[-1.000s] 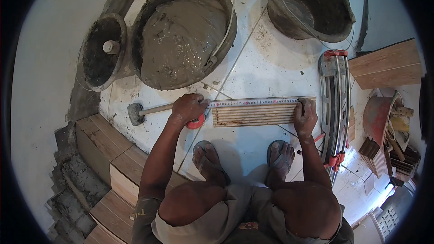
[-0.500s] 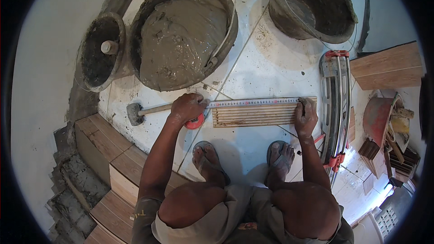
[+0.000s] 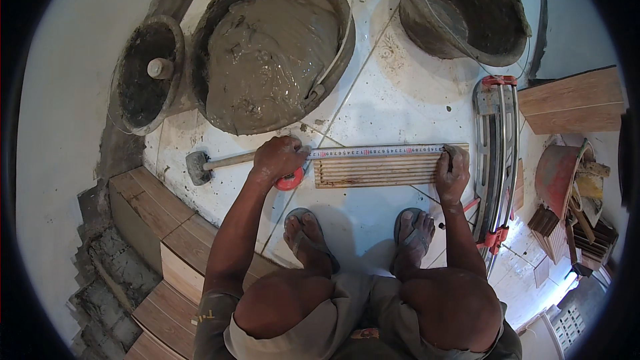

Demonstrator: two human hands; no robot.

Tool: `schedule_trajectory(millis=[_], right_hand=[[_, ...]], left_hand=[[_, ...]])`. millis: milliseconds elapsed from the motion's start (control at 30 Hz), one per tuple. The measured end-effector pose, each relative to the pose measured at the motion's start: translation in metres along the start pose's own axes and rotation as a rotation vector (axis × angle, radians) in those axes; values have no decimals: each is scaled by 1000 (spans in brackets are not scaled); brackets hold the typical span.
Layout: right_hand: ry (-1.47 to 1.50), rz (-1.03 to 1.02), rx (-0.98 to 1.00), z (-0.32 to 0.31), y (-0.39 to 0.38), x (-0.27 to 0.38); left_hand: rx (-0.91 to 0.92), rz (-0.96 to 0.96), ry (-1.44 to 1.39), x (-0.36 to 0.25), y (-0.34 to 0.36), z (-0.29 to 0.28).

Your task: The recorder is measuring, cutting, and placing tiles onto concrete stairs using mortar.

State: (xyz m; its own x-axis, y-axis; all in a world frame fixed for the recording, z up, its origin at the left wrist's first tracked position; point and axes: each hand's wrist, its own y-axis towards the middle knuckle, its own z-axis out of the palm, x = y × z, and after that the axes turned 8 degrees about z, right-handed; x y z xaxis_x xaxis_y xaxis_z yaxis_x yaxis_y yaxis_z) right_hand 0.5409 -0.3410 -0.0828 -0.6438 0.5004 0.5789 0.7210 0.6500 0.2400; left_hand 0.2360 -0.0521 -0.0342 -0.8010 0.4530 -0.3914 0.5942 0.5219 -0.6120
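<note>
A ribbed tile strip (image 3: 373, 175) lies on the white floor in front of my feet. Along its far edge runs the pulled-out blade (image 3: 377, 152) of a tape measure. My left hand (image 3: 281, 159) is closed round the tape measure (image 3: 291, 180), whose red case shows below the fingers, just left of the strip. At the strip's right end my right hand (image 3: 454, 172) is curled, its fingertips pressing the blade's end against the tile. A mallet (image 3: 227, 162) with a wooden handle lies on the floor, its handle end hidden behind my left hand.
Beyond my left hand stands a big tub (image 3: 345, 47) of wet mortar, beside a smaller bucket (image 3: 175, 30). Another tub (image 3: 460, 53) is at the far right. A tile cutter (image 3: 497, 160) lies right of my hand, near a wood-look tile (image 3: 573, 101). Tiled steps (image 3: 150, 203) rise at left.
My right fingers have shifted slightly rightward at the tape's end. The left hand keeps its hold, and the tile strip lies as before.
</note>
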Motion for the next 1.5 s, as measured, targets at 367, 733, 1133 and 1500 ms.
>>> schedule_trajectory(millis=[367,733,1133,1500], right_hand=[[-5,-26,-7,-1,-1,-2],[-6,-18,9,-1,0,-3],[-7,27,70,-1,-2,-6],[16,-84,4,0,-2,-14]], left_hand=[[47,14,-8,3,4,-2],[80,-20,-29,-2,5,-6],[3,33,16,15,8,12],[73,-45,60,-5,7,0]])
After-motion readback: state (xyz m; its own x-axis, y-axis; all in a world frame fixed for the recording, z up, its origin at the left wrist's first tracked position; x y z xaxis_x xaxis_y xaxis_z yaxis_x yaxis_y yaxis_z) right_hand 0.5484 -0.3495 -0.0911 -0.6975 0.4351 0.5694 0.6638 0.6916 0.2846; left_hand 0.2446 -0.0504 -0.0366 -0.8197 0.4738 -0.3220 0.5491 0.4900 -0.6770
